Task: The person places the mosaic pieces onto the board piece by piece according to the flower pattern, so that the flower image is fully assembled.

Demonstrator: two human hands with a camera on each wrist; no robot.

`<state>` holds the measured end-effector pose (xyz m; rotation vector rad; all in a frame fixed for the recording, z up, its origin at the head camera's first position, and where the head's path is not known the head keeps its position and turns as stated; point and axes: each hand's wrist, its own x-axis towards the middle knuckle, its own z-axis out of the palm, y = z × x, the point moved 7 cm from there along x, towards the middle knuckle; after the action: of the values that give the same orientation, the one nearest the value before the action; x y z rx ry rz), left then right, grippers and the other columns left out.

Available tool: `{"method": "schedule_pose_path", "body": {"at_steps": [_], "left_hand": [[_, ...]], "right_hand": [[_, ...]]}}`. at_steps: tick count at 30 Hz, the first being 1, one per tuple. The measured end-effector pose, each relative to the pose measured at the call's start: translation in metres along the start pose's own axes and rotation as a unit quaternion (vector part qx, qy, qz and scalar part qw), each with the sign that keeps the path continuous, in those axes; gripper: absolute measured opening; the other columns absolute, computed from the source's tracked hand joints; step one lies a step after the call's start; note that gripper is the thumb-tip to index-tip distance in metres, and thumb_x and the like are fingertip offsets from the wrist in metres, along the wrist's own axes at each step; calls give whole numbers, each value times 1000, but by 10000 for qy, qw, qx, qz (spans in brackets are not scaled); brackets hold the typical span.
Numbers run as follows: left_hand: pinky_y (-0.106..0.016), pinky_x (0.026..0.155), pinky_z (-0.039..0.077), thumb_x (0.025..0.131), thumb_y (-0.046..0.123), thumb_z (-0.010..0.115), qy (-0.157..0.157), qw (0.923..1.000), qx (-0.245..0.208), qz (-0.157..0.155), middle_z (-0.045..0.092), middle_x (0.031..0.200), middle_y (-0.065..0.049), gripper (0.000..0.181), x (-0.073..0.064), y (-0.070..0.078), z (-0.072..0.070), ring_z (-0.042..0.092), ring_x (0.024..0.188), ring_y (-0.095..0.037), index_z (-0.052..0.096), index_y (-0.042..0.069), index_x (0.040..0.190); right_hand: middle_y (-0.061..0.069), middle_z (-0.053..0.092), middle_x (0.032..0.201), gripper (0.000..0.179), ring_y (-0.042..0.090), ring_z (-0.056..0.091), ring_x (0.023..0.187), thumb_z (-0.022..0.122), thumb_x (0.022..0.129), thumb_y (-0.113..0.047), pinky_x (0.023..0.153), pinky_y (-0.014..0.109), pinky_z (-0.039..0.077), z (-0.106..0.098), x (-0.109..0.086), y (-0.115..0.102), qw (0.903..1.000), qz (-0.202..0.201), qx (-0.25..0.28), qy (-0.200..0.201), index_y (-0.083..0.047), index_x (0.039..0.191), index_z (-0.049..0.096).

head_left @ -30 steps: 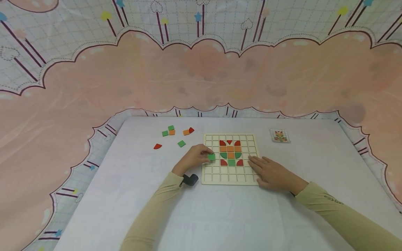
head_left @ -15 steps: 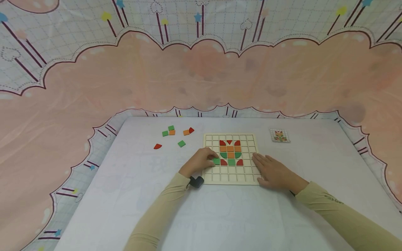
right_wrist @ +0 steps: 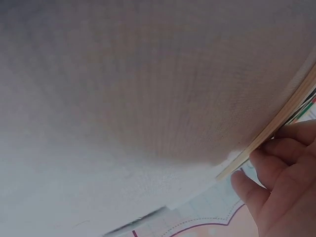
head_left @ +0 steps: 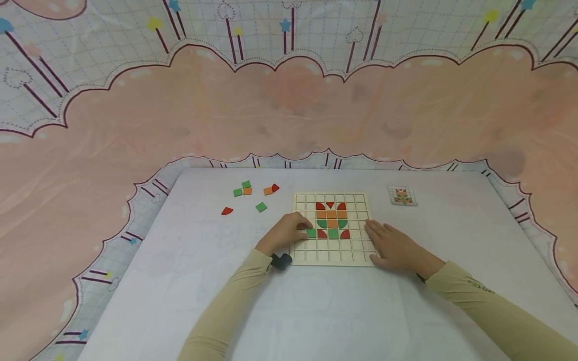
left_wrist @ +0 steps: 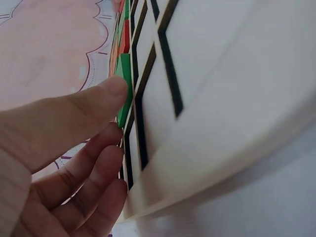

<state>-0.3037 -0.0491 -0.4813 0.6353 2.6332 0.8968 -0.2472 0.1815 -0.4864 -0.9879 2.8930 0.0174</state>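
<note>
On the square wooden grid board, a flower-like pattern of red, orange and green tiles lies in the middle. My left hand is at the board's left side, thumb and index finger at a green square tile left of the red tile in the lowest row. In the left wrist view the thumb tip presses this green tile; the index finger's contact is partly hidden. My right hand rests along the board's right edge, fingers extended. The right wrist view has its fingertips against the board's rim.
Loose pieces lie back left: green squares, an orange square, another orange square touching a red piece, and a red quarter-round piece. A small pattern card lies back right on the white table.
My left hand has carried the green tile right and toward me, into the lowest row beside the red tile, then drawn back slightly. My right hand has slid a little outward to the board's edge.
</note>
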Motion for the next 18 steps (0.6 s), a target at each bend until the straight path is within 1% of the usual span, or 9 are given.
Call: {"method": "schedule_pose_path", "body": {"at_steps": [5, 8, 11, 15, 18], "left_hand": [[-32, 92, 49, 82, 9, 71, 6, 9999, 145, 37, 65, 102, -6, 23, -1, 4, -1, 61, 98, -17, 70, 5, 105], [-32, 92, 48, 82, 10, 71, 30, 9995, 315, 32, 65, 101, -5, 22, -1, 4, -2, 60, 97, -16, 70, 5, 104], [-32, 93, 48, 82, 11, 71, 49, 9993, 382, 13, 65, 100, -4, 21, -1, 1, -2, 59, 96, -15, 70, 6, 103], [-32, 95, 48, 82, 14, 71, 16, 9996, 283, 31, 66, 104, -3, 24, -3, -5, -3, 60, 100, -15, 69, 8, 106], [-33, 96, 47, 82, 16, 72, 77, 9999, 45, -75, 65, 109, -2, 29, -6, -14, -10, 59, 103, -15, 68, 10, 110]], "right_hand": [[22, 31, 150, 72, 36, 31, 139, 51, 89, -39, 109, 51, 32, 1, 0, 1, 10000, -35, 1, 8, 7, 142, 32], [22, 32, 150, 72, 36, 32, 138, 51, 89, -38, 109, 51, 32, 2, 0, 0, 10000, -56, 16, 32, 7, 142, 32], [23, 32, 149, 72, 37, 32, 138, 52, 88, -38, 109, 52, 33, 1, 0, 0, 10000, -64, 24, 53, 8, 141, 33], [23, 33, 149, 71, 37, 33, 138, 52, 88, -37, 109, 52, 33, 0, 0, 0, 10000, -66, 26, 54, 8, 141, 33], [23, 33, 149, 71, 36, 33, 138, 52, 88, -37, 108, 51, 33, 0, 0, 0, 10000, -57, 36, 61, 8, 141, 33]]}}
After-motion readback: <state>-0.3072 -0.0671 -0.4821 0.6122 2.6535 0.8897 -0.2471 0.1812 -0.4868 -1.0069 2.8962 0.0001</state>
